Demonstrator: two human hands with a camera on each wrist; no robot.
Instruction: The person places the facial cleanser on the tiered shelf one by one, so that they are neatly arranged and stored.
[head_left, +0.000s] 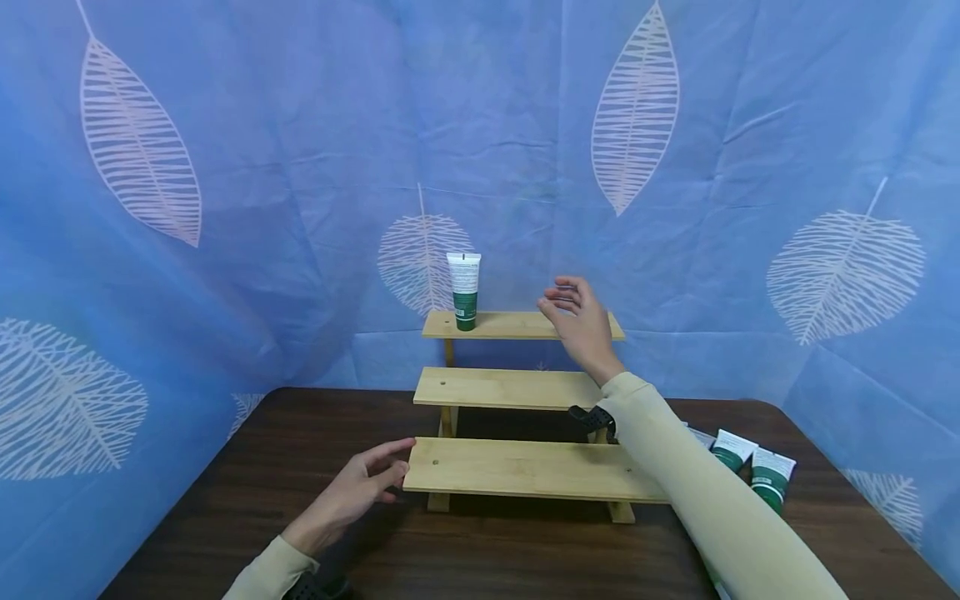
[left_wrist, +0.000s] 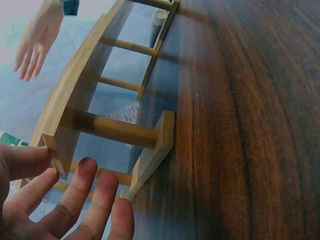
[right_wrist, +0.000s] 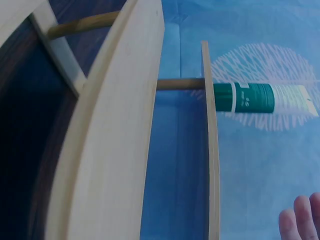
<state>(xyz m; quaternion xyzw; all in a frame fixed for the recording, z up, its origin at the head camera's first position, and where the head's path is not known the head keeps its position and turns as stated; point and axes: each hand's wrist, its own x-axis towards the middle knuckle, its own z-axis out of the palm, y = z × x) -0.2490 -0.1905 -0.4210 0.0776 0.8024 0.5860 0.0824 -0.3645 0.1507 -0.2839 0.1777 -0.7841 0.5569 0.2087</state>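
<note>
Left hand (head_left: 352,493): fingers spread, thumb and index touching the left end of the bottom shelf (head_left: 525,467). Right hand (head_left: 585,327): loosely bent fingers, thumb apart, nothing held, in the air near the right part of the top shelf (head_left: 517,325); right wrist view cuts it to a few fingertips. White-and-green tube (head_left: 465,287) upright, green end down, near the top shelf's left end; print on it too small to read, brand can't be told. Middle shelf (head_left: 502,389) partly behind the right sleeve (head_left: 705,475). More tubes (head_left: 770,477) on the dark table (head_left: 337,417), right side, some covered by that sleeve, count unclear. Leaf-print blue cloth (head_left: 510,108) behind
</note>
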